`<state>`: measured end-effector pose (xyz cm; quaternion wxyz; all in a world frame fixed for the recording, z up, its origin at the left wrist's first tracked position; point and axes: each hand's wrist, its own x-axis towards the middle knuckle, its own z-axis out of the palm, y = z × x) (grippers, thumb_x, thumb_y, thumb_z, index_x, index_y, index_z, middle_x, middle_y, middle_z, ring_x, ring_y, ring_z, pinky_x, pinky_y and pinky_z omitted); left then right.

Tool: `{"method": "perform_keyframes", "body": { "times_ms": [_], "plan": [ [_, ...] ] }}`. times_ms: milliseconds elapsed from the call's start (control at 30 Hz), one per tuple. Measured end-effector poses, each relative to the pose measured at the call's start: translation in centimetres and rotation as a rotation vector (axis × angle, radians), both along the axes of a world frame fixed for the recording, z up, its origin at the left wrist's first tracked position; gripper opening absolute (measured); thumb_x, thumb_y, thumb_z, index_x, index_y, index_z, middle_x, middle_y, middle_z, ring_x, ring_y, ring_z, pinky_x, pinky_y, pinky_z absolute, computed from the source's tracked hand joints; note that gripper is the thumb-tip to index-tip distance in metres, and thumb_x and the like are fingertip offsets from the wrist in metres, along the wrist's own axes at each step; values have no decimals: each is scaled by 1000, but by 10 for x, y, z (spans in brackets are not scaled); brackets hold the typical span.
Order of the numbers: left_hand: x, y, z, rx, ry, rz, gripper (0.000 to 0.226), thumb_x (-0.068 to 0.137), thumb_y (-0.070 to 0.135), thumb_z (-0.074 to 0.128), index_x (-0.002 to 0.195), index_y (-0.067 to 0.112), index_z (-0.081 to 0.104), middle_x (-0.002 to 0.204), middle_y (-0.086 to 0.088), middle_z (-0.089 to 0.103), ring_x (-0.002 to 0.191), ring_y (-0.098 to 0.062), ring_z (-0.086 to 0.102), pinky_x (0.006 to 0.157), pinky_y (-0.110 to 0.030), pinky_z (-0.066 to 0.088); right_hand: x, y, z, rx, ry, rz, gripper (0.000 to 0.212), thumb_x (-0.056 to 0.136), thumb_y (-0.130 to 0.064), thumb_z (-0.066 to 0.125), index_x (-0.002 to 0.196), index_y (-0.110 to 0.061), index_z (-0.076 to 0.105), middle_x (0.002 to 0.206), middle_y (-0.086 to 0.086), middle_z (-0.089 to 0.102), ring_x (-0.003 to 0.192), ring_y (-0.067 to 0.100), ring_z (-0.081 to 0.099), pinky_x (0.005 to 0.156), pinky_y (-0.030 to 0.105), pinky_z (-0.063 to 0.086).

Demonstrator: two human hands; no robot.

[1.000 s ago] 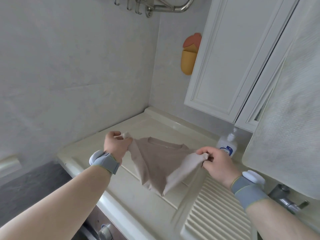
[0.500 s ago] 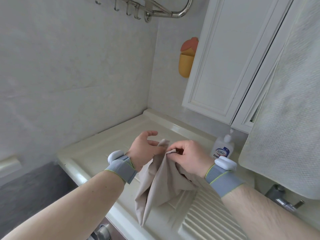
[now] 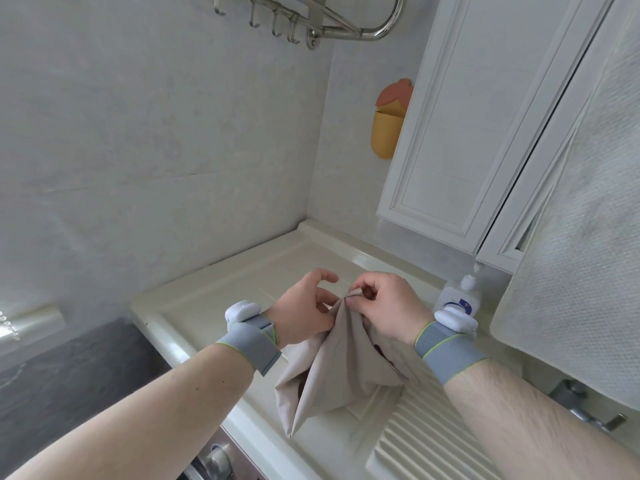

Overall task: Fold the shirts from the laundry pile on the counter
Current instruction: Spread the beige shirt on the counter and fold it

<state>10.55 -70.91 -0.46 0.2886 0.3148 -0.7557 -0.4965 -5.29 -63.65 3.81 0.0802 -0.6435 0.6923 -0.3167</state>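
A beige shirt [image 3: 332, 372] hangs bunched above the cream counter [image 3: 214, 299], its lower tip close to the front edge. My right hand [image 3: 384, 306] pinches the gathered top of the shirt between thumb and fingers. Beside it on the left is my left hand [image 3: 301, 310], its fingers relaxed and spread; its palm side lies against the cloth and I see no grip. Both wrists wear grey bands with white devices.
A soap pump bottle [image 3: 457, 299] stands at the back right, by the white cabinet [image 3: 467, 133]. A ribbed washboard [image 3: 422, 445] and a faucet [image 3: 585, 407] lie to the right. A white towel [image 3: 581, 271] hangs at the right. A metal hook rack [image 3: 311, 22] is overhead.
My hands came together from holding the shirt spread wide. The shirt's two ends now meet in my right hand, my left hand let go, and the shirt hangs doubled over.
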Motion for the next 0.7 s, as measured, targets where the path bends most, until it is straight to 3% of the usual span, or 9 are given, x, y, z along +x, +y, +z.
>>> {"method": "perform_keyframes", "body": {
  "times_ms": [100, 167, 300, 367, 433, 533, 600, 700],
  "plan": [
    [14, 5, -12, -321, -115, 39, 48, 73, 8, 57, 89, 49, 39, 93, 17, 56, 68, 0, 54, 58, -9, 42, -4, -3, 11, -58, -21, -58, 21, 80, -20, 72, 66, -29, 60, 55, -6, 53, 58, 21, 58, 59, 29, 42],
    [26, 7, -21, -443, -163, -13, 48, 67, 0, 50, 85, 44, 44, 96, 14, 49, 79, -6, 53, 68, -15, 43, -8, -4, 19, -81, -27, -73, 21, 82, -19, 71, 66, -28, 60, 54, -2, 56, 60, 29, 64, 61, 32, 48],
    [46, 7, -31, -441, -348, -86, 34, 75, 2, 50, 95, 24, 66, 109, 10, 46, 98, -16, 53, 86, -22, 43, -16, -6, 31, -126, -44, -119, 19, 83, -21, 70, 67, -25, 61, 46, -9, 54, 45, 11, 62, 52, 21, 44],
    [53, 10, -30, -385, -389, -91, 26, 84, 15, 49, 100, 24, 68, 112, 7, 49, 101, -16, 52, 90, -24, 42, -18, -6, 37, -143, -60, -119, 17, 84, -20, 70, 69, -22, 62, 46, -10, 52, 41, 7, 59, 47, 14, 39],
    [59, 14, -25, -372, -426, -131, 33, 86, 46, 43, 96, 27, 67, 112, 5, 50, 100, -16, 52, 90, -30, 43, -20, -5, 43, -150, -50, -124, 16, 84, -21, 69, 70, -22, 62, 47, -10, 53, 43, 9, 60, 48, 15, 39],
    [67, 14, -9, -656, -720, -134, 56, 69, 77, 36, 102, 36, 58, 107, 11, 48, 99, -16, 54, 83, -32, 47, -22, -4, 56, -152, -15, -134, 19, 85, -22, 68, 68, -24, 60, 49, -9, 55, 46, 13, 62, 52, 20, 41],
    [65, 3, 16, -905, -918, -69, 56, 70, 73, 45, 107, 33, 58, 109, 10, 51, 101, -19, 57, 82, -32, 48, -29, -3, 69, -160, 23, -154, 17, 86, -23, 67, 70, -23, 61, 52, -6, 58, 48, 15, 63, 53, 20, 42],
    [63, -28, 68, -907, -921, 62, 46, 81, 59, 50, 109, 23, 62, 113, 1, 58, 105, -24, 60, 82, -36, 52, -47, -2, 96, -187, 47, -194, 10, 86, -25, 67, 78, -19, 66, 65, 2, 64, 62, 22, 66, 64, 25, 48]
  ]
}}
